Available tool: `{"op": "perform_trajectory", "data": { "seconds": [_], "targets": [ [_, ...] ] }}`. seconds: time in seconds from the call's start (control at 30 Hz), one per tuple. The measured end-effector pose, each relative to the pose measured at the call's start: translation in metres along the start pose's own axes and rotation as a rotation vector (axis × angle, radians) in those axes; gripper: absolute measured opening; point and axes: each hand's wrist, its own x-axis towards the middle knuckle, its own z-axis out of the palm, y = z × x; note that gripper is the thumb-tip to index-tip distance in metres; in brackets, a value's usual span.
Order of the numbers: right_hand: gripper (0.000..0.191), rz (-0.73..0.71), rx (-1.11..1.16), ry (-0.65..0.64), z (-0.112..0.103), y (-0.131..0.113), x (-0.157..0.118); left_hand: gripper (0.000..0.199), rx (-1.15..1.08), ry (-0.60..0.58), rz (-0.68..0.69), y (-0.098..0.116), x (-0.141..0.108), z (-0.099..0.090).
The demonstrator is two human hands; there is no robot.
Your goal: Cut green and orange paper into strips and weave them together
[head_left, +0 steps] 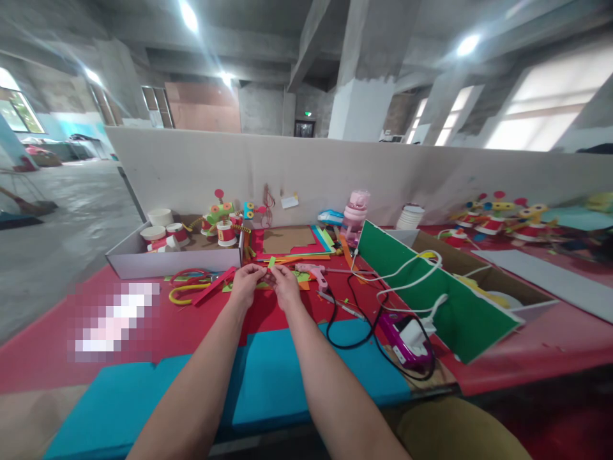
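My left hand (245,284) and my right hand (286,287) meet above the red tabletop, fingertips pinched close together. Between them is a small red piece (269,269), probably paper, mostly covered by the fingers. A bright green scrap (272,262) shows just above the fingertips; whether it is held or lies behind, I cannot tell. Right of my right hand lies a pink hot glue gun (313,273). To the left of my left hand are scissors with red handles (189,276), a yellow-handled tool (186,298) and a red paper strip (213,289).
A white-sided box (177,263) at the left holds paper cups and cup figures. Coloured card sheets (287,241) lie behind my hands. At the right are a green-sided box (431,294), a purple power strip (407,345) and loose cables. Blue cloth (272,370) covers the near edge.
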Motion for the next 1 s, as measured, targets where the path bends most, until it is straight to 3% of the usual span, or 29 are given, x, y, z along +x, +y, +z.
{"op": "perform_trajectory", "data": {
  "seconds": [0.5, 0.87, 1.0],
  "targets": [
    [0.029, 0.027, -0.019, -0.074, -0.0009, 0.0011, 0.0013, 0.024, 0.018, 0.000, 0.021, 0.0028, 0.0006, -0.0027],
    [0.030, -0.060, -0.110, -0.005, -0.0017, 0.0001, 0.0022, 0.030, -0.029, -0.035, -0.009, 0.0013, -0.0007, 0.0004],
    [0.031, 0.003, -0.044, -0.022, -0.0023, 0.0016, 0.0025, 0.027, 0.016, -0.026, 0.057, 0.0005, 0.0012, -0.0021]
  ]
}}
